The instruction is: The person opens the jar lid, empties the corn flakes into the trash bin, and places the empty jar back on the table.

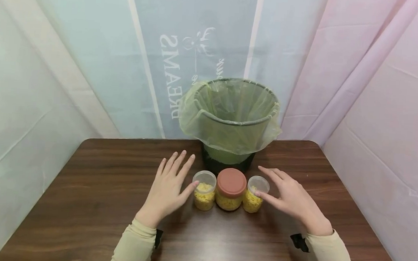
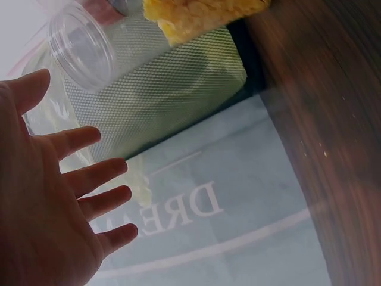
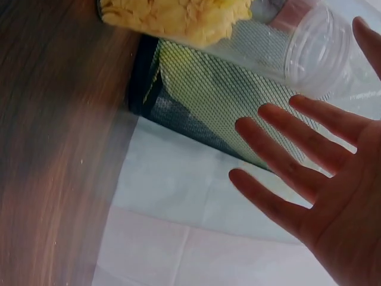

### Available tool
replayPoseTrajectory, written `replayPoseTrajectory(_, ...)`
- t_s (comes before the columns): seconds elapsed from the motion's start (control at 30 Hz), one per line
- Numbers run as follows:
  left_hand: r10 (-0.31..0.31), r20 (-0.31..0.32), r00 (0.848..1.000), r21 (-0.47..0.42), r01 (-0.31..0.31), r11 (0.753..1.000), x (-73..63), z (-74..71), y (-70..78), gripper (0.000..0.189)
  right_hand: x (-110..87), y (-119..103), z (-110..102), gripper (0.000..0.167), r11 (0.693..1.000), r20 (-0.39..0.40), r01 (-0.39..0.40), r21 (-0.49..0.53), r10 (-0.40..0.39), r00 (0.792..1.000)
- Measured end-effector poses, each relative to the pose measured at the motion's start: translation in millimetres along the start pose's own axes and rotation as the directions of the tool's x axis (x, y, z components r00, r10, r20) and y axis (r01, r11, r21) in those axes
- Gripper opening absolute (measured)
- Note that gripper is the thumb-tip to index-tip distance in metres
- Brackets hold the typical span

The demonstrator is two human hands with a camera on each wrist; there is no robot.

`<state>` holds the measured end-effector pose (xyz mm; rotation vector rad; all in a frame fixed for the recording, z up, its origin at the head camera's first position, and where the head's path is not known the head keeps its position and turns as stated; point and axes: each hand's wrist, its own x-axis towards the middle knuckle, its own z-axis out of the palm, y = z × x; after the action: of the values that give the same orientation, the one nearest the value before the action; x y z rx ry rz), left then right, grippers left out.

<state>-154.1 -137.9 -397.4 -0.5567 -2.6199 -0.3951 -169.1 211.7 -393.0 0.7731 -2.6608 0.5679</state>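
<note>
Three jars of yellow flakes stand side by side on the table. The left jar (image 1: 204, 197) has a clear lid, the middle jar (image 1: 228, 202) a reddish-pink lid (image 1: 231, 182), and the right jar (image 1: 252, 202) a clear lid. My left hand (image 1: 166, 188) is spread beside the left jar, its thumb at that jar's edge in the head view. On the other side, my right hand (image 1: 291, 197) has its fingers extended, with the thumb overlapping the right jar. Both wrist views show straight, spread fingers with nothing in them.
Right behind the jars stands a dark mesh waste bin (image 1: 212, 163), lined with a thin yellow-green bag (image 1: 230, 136). The dark wooden table (image 1: 98, 203) ends at a back edge. Pale cloth walls (image 1: 90, 57) with mirrored lettering enclose it.
</note>
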Motion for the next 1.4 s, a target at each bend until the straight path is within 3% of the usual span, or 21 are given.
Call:
replayPoseTrajectory(0.37, 0.05, -0.003, 0.999, -0.011, -0.051, 0.999, 4.1, 0.4, 11.6, 0.065, 6.4, -1.1, 12.1, 0.059, 0.986, -0.083, 0.164, 0.019, -0.162, 0.983)
replayPoseTrajectory(0.9, 0.09, -0.016, 0.996, -0.01, -0.09, 0.996, 5.2, -1.4, 17.3, 0.064, 8.1, 0.7, 16.2, 0.056, 0.974, -0.142, 0.226, 0.032, -0.22, 0.965)
replayPoseTrajectory(1.13, 0.133, -0.032, 0.991, -0.021, -0.134, 0.991, 5.8, -2.6, 18.8, 0.066, 7.9, -2.4, 9.0, 0.053, 0.959, -0.201, 0.284, 0.016, -0.275, 0.94)
replayPoseTrajectory(1.4, 0.215, -0.102, 0.971, -0.039, -0.22, 0.975, 9.3, -5.9, 23.8, 0.066, 8.9, -8.1, -11.8, 0.045, 0.948, -0.263, 0.314, 0.052, -0.29, 0.92)
